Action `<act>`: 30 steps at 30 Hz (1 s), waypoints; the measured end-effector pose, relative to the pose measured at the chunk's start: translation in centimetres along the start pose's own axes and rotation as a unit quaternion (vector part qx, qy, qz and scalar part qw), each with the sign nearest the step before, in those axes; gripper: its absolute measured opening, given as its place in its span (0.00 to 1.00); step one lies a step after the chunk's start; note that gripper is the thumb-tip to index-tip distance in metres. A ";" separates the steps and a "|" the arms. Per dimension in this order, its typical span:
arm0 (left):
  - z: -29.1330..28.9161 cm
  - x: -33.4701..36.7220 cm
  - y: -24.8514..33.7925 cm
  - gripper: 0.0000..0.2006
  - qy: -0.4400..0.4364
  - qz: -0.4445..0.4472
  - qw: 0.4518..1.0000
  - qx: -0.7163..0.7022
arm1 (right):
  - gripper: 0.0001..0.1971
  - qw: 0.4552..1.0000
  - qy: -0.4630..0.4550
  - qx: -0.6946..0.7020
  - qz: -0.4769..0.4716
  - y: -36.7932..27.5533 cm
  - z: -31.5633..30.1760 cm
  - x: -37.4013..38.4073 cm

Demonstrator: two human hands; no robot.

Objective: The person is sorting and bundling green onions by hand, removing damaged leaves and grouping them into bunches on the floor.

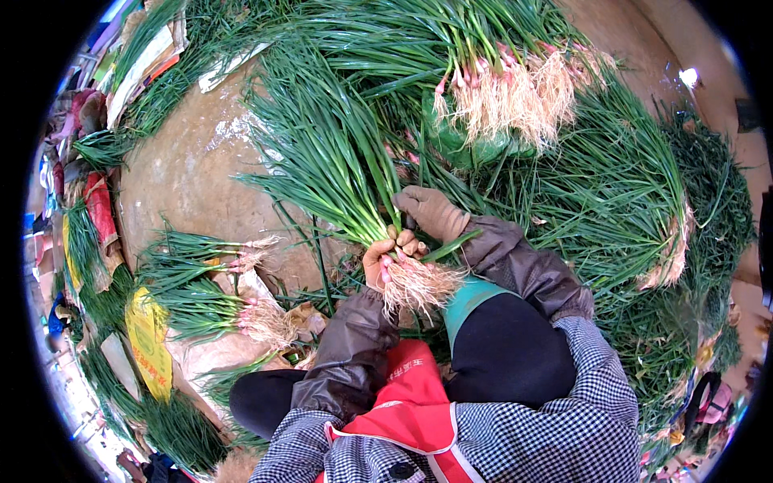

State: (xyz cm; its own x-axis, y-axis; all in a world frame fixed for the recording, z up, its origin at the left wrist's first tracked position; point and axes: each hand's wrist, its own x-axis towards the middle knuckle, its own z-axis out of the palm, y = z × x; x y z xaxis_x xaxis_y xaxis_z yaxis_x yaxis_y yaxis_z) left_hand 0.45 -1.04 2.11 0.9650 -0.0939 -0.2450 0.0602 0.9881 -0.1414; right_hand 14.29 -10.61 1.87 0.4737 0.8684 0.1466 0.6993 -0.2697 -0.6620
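A bunch of spring onions (348, 181) with pink bulbs and pale stringy roots is gripped in my gloved left hand (377, 264), its fingers wrapped round the stalks just above the bulbs. The green leaves fan out up and to the left; the roots hang over my lap. Beside the stalks, a little higher, is my gloved right hand (432, 213). Its fingers are curled in against the outer leaves, and what they pinch is hidden. A loose green leaf (452, 245) sticks out to the right below that hand.
A thick row of spring onions (515, 92) lies at the far side, roots toward me. Another pile (616, 209) spreads to the right. Small bunches (201, 310) lie at the left, near a yellow printed bag (149, 342). Wet brown floor (189, 181) shows beyond them.
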 end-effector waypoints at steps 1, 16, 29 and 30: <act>-0.8 0.0 0.2 0.07 -0.001 0.001 1.000 -0.007 | 0.09 0.999 0.011 -0.014 0.030 -0.3 -0.1 -0.7; -0.7 1.4 -1.0 0.06 0.150 -0.055 0.978 0.134 | 0.26 0.871 -0.235 -0.109 0.417 3.7 -5.0 -3.4; -1.3 1.8 -0.8 0.07 0.233 -0.023 0.958 0.166 | 0.09 0.714 -0.055 0.501 0.486 0.1 -3.2 -3.3; -0.9 2.0 -1.0 0.07 0.189 -0.034 0.972 0.134 | 0.07 0.856 -0.024 0.331 0.397 2.0 -3.6 -4.3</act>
State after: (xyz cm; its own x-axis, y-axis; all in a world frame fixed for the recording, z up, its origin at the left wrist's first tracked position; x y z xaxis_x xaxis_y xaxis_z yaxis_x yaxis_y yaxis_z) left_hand 2.07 -2.34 0.93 0.7973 -0.1478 -0.5853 0.2334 0.9696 0.0731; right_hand 15.51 -16.39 2.57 0.6256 0.5412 -0.5618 -0.2965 -0.5012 -0.8130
